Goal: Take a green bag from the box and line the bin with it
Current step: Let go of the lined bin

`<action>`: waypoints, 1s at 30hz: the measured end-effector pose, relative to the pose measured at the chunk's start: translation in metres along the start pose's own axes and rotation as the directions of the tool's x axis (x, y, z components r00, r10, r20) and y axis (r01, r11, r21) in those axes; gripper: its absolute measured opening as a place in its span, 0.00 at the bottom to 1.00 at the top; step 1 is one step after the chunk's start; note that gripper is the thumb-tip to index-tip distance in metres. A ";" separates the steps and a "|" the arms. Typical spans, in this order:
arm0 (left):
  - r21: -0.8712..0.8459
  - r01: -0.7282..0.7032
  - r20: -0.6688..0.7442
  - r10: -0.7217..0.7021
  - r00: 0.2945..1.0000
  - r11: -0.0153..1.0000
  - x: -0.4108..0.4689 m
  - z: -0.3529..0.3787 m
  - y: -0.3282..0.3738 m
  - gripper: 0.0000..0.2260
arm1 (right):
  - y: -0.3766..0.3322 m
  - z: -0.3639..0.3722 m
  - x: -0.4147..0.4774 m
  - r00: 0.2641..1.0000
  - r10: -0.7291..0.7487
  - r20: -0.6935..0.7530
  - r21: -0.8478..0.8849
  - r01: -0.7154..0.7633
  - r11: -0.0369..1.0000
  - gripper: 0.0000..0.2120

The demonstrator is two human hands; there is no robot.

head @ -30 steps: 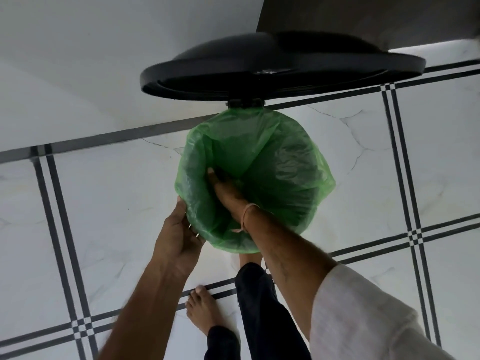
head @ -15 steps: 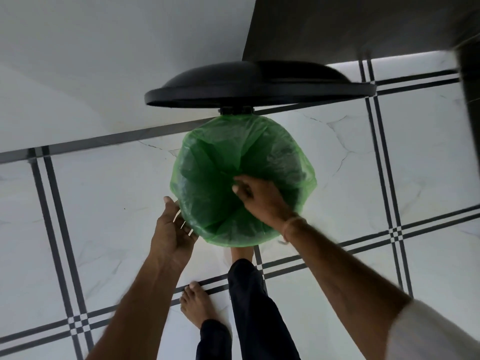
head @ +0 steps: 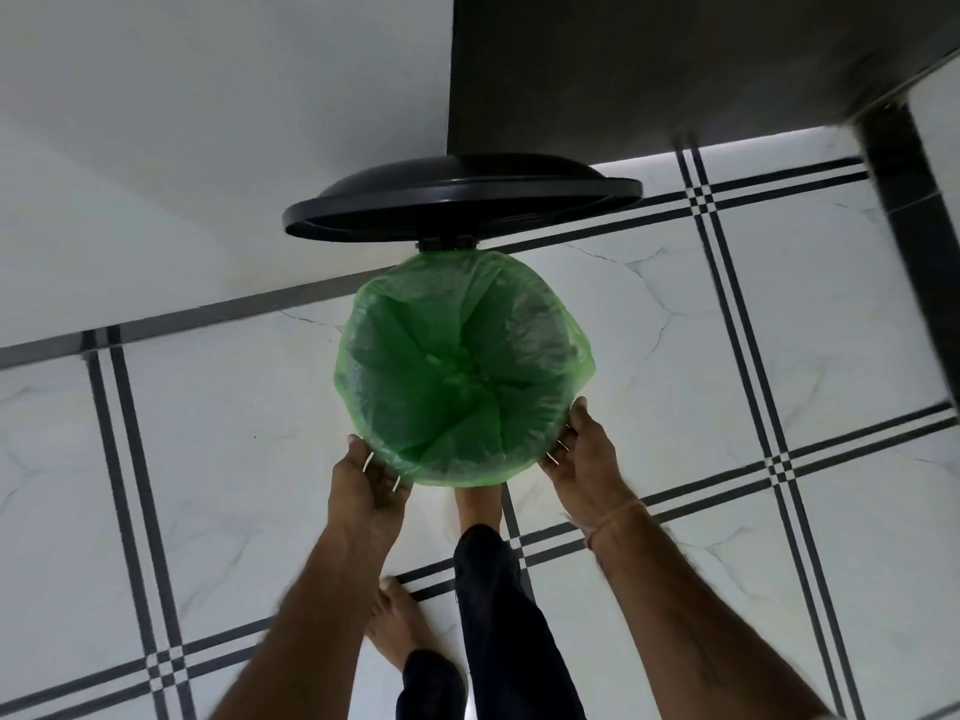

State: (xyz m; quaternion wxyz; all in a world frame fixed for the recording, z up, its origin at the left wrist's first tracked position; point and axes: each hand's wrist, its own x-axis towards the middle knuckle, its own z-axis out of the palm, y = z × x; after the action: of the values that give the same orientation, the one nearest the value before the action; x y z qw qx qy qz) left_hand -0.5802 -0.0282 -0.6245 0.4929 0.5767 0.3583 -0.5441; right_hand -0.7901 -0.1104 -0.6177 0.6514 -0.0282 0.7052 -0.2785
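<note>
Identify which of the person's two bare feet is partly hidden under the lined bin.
The foot nearer the green bag, tucked beneath the bin's front edge. The other foot stands farther back, fully visible.

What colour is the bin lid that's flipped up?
Black, seen clearly in the head view: the lid stands open behind the green bag.

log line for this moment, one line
step: lining | green bag over bin rim | left hand, right hand at near rim | lid up
</note>
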 end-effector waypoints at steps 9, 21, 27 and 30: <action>0.330 -0.276 0.046 0.276 0.960 0.903 -0.084 0.032 0.057 0.32 | -0.073 0.021 -0.078 0.811 -0.576 0.104 -0.293 0.578 0.761 0.23; 0.654 -0.700 0.478 0.560 0.677 0.288 -0.174 0.113 0.109 0.30 | -0.162 0.097 -0.152 0.659 -0.593 0.463 -0.640 0.711 0.291 0.20; 0.739 -0.671 0.494 0.626 0.603 0.063 -0.134 0.051 0.051 0.31 | -0.086 0.053 -0.120 0.714 -0.583 0.386 -0.777 0.593 0.212 0.31; 0.737 -0.676 0.510 0.658 0.554 -0.003 -0.099 0.027 0.021 0.31 | -0.046 0.036 -0.088 0.704 -0.588 0.400 -0.786 0.593 0.175 0.35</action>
State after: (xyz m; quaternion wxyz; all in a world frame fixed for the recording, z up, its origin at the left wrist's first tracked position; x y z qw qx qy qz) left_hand -0.5825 -0.0477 -0.5211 0.3036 0.8320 -0.3105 -0.3453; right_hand -0.7585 -0.1263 -0.5180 0.3791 -0.6288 0.6712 -0.1015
